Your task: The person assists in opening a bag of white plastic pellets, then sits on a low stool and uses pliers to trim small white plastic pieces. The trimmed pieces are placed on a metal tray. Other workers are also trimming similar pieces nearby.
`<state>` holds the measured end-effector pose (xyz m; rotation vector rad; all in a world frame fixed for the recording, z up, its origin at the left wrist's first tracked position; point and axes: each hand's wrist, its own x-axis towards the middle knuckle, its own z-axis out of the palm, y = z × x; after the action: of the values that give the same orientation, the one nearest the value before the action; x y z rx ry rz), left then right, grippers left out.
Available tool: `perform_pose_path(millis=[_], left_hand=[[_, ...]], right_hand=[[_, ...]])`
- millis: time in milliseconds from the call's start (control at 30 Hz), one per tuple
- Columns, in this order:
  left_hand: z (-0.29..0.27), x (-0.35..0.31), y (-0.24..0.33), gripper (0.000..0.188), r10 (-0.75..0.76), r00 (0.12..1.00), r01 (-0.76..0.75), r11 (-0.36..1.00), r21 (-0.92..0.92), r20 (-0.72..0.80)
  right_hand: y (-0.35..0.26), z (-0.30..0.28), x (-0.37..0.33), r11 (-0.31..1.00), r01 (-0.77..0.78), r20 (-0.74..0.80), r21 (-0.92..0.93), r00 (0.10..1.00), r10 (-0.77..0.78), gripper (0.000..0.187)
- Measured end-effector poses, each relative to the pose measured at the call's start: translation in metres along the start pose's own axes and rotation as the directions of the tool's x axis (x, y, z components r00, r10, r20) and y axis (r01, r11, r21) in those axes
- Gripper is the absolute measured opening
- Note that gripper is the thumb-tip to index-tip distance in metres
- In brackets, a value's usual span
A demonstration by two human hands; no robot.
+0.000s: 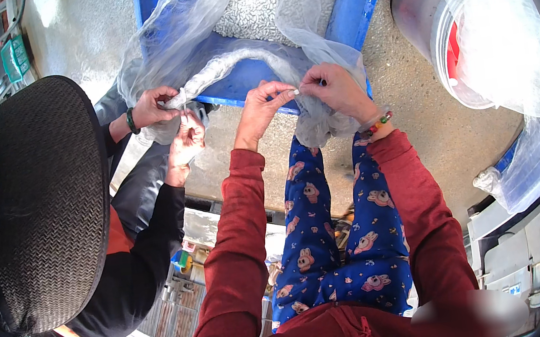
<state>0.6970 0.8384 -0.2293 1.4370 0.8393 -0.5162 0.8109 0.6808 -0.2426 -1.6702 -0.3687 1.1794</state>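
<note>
My left hand (261, 110) is closed in a pinch, its fingertips meeting those of my right hand (339, 91). Between them is a small white piece (296, 92), too small to name surely. My right hand is also pinched, and below it a gathered bunch of sheer white netting (320, 125) hangs over my knees. A twisted roll of the netting (220, 67) runs left from there to a co-worker's hands (158, 106), which pinch its other end. A blue tub (247, 80) lies just beyond, holding many small white pieces (257, 5).
The co-worker, in a dark woven hat (45, 203), sits close on my left. A whitish bucket (424, 21) with something red inside stands on the right, partly under more white netting (501, 19). A green basket (15, 58) is at far left. Concrete floor (429, 149) lies between.
</note>
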Motion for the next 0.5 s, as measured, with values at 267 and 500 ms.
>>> perform_pose_path(millis=[267,500], left_hand=[[0.006,-0.003,0.002,0.012,-0.032,0.999,0.036,0.979,-0.201,0.021],[0.003,0.0,-0.005,0.01,-0.031,0.999,0.035,0.967,-0.252,0.019]], right_hand=[[0.012,-0.004,-0.001,0.951,-0.164,0.182,0.261,0.976,0.118,0.015],[0.014,-0.003,-0.002,0.832,-0.255,0.184,0.492,0.965,0.187,0.015]])
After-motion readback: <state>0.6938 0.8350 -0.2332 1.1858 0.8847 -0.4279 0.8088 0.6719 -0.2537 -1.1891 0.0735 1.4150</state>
